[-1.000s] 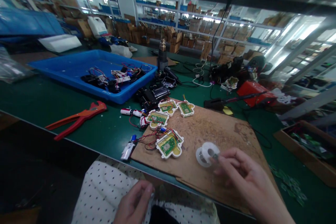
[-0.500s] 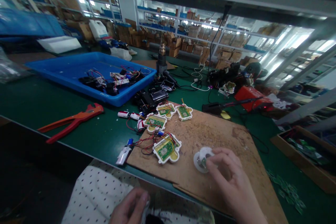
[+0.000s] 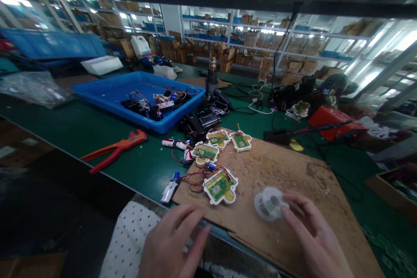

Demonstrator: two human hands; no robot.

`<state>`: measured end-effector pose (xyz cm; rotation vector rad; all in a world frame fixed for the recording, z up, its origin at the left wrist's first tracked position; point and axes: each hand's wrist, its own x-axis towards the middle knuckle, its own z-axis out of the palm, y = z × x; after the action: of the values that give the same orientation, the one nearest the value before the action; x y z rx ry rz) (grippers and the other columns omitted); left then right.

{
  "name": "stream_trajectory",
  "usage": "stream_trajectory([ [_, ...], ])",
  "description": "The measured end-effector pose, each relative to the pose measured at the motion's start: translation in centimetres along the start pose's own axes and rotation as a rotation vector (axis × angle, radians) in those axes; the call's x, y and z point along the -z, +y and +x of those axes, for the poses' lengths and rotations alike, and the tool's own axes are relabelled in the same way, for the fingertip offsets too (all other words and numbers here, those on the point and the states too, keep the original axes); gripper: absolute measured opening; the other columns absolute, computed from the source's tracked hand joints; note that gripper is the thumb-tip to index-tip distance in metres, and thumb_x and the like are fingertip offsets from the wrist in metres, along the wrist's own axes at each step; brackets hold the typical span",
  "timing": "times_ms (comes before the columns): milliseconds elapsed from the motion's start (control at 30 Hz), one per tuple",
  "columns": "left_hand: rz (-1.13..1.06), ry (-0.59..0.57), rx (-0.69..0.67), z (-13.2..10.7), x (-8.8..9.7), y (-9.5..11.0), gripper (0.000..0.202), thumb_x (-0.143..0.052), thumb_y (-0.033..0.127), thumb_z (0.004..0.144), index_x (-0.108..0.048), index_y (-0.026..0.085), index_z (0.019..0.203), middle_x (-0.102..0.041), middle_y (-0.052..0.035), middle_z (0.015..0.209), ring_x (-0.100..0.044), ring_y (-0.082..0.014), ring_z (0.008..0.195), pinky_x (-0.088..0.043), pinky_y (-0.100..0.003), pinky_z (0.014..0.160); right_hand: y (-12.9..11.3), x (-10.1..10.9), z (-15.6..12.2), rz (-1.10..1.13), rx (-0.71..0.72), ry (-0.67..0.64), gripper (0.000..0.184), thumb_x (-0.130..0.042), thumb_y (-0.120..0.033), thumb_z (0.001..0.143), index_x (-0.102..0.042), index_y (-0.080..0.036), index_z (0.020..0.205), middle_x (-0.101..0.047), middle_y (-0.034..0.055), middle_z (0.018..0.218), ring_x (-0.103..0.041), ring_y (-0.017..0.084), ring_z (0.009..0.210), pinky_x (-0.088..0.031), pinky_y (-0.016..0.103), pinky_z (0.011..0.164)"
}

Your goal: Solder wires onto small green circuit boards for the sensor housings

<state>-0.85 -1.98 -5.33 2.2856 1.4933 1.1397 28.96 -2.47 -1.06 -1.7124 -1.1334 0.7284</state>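
My right hand (image 3: 314, 226) pinches the rim of a small translucent plastic spool (image 3: 271, 202) between thumb and fingers, at the brown board (image 3: 260, 165). Something greenish shows behind its clear flange. Over the front edge of the board is my left hand (image 3: 177, 236), slightly blurred, thumb and fingers apart and nothing seen in it. Nearest to it lies a white-framed circuit board unit (image 3: 220, 187), wired to a white battery pack (image 3: 170, 189) with a blue end. Behind it, several similar units (image 3: 204, 154) sit close together.
Orange-red cutting pliers (image 3: 119, 147) lie on the green bench left of the board. Behind them stands a blue tray (image 3: 107, 106) with wired parts. A heat gun (image 3: 212, 79) stands upright at the back. To the right are a red box (image 3: 335, 122) and a cardboard box (image 3: 391, 186).
My left hand has risen from below the bench edge to the board's front edge and its fingers have spread. My right hand stays at the spool. The view has shifted and levelled.
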Motion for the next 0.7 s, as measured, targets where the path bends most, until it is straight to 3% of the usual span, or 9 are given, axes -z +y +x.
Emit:
stream_trajectory([
  [100, 0.137, -0.135, -0.132, 3.0, 0.1, -0.1, 0.033, -0.063, 0.03, 0.099, -0.068, 0.025, 0.132, -0.072, -0.0111, 0.128, -0.072, -0.0252, 0.108, -0.059, -0.033, 0.087, 0.0, 1.4, 0.2, -0.024, -0.026, 0.034, 0.047, -0.072, -0.065, 0.077, -0.069, -0.028, 0.106, -0.077, 0.0079, 0.113, -0.074, 0.029, 0.105, -0.065, 0.036, 0.087],
  [200, 0.204, -0.175, -0.224, 4.1, -0.9, 0.9, 0.02, -0.058, 0.026, 0.103, -0.075, 0.023, 0.111, -0.077, -0.0091, 0.105, -0.074, -0.0217, 0.089, -0.058, -0.031, 0.075, 1.2, 3.2, 0.6, -0.037, -0.067, 0.139, 0.051, -0.075, -0.068, 0.07, -0.071, -0.028, 0.101, -0.078, 0.0086, 0.107, -0.075, 0.03, 0.101, -0.066, 0.036, 0.084],
  [333, 0.287, -0.078, -0.375, 3.2, -3.6, 3.9, 0.013, -0.065, 0.025, 0.099, -0.076, 0.022, 0.093, -0.074, -0.0038, 0.074, -0.07, -0.0171, 0.061, -0.051, -0.026, 0.054, 3.1, 4.5, 1.2, -0.04, -0.085, 0.263, 0.05, -0.076, -0.067, 0.069, -0.072, -0.029, 0.101, -0.076, 0.0087, 0.11, -0.073, 0.031, 0.103, -0.064, 0.038, 0.082],
  [433, 0.266, 0.111, -0.411, 2.5, -5.7, 6.5, 0.018, -0.06, 0.026, 0.102, -0.075, 0.017, 0.102, -0.077, -0.0035, 0.075, -0.069, -0.016, 0.055, -0.045, -0.027, 0.044, 2.9, 4.1, 1.3, -0.036, -0.08, 0.323, 0.05, -0.077, -0.067, 0.068, -0.071, -0.026, 0.097, -0.075, 0.0071, 0.104, -0.071, 0.03, 0.102, -0.061, 0.04, 0.083],
  [500, 0.226, 0.176, -0.39, 2.6, -6.3, 7.8, 0.027, -0.049, 0.027, 0.106, -0.073, 0.015, 0.107, -0.079, -0.0041, 0.082, -0.071, -0.0159, 0.056, -0.044, -0.028, 0.041, 2.3, 3.6, 1.3, -0.025, -0.08, 0.348, 0.051, -0.077, -0.068, 0.068, -0.071, -0.025, 0.096, -0.074, 0.0053, 0.101, -0.069, 0.029, 0.101, -0.059, 0.039, 0.084],
  [600, 0.134, 0.194, -0.407, 2.8, -5.5, 8.1, 0.027, -0.045, 0.021, 0.106, -0.071, 0.017, 0.105, -0.08, 0.0005, 0.084, -0.069, -0.013, 0.053, -0.043, -0.029, 0.04, 2.2, 3.3, 1.3, 0.008, -0.114, 0.353, 0.053, -0.077, -0.069, 0.067, -0.07, -0.026, 0.097, -0.073, 0.0036, 0.097, -0.067, 0.025, 0.095, -0.054, 0.036, 0.077],
  [700, 0.084, 0.219, -0.384, 2.6, -3.7, 6.6, 0.018, -0.054, 0.013, 0.1, -0.067, 0.019, 0.109, -0.078, 0.0032, 0.08, -0.067, -0.0119, 0.056, -0.048, -0.026, 0.049, 3.0, 3.5, 1.3, 0.08, -0.139, 0.364, 0.052, -0.078, -0.068, 0.068, -0.07, -0.026, 0.097, -0.07, 0.0017, 0.087, -0.062, 0.021, 0.081, -0.046, 0.033, 0.065],
])
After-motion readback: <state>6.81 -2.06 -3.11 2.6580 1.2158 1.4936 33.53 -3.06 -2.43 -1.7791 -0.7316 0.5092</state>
